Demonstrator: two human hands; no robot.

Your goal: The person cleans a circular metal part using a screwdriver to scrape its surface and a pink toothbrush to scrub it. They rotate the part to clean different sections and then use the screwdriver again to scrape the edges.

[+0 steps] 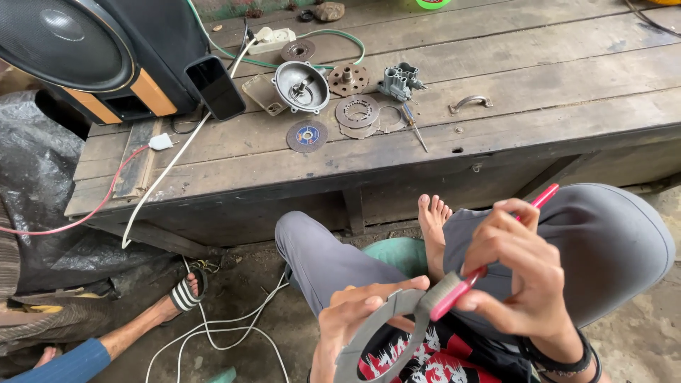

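Near the bottom edge of the view, the left hand [355,319] is clamped on a flat grey ring-shaped gasket [379,339], thumb lying across its upper rim and fingers curled beneath it. Just right of it, the right hand [521,273] is closed around a red-handled brush [468,276], whose handle tip sticks up past the fingers while the grey bristled head rests against the top of the gasket. Both hands hover over the person's lap, above grey trousers and a bare foot [433,220] tucked between the knees.

Farther away runs a worn wooden tabletop [553,78]. Laid out on its middle are a round metal housing [301,86], a rusty disc [348,79] just right of it, a flat perforated metal ring [357,111], a cutting disc with a blue centre [307,135] at the near edge of the group, and a small grey cast metal block [397,80]. A screwdriver [413,125] lies beside the ring, and a metal handle [470,103] sits apart to the right. At the far left stands a large black speaker [92,50], with a dark phone [216,86] propped against it and a white cable [177,156] trailing over the tabletop's edge to the floor.

In the near left corner, another person's foot in a striped sandal [186,292] rests on the ground.
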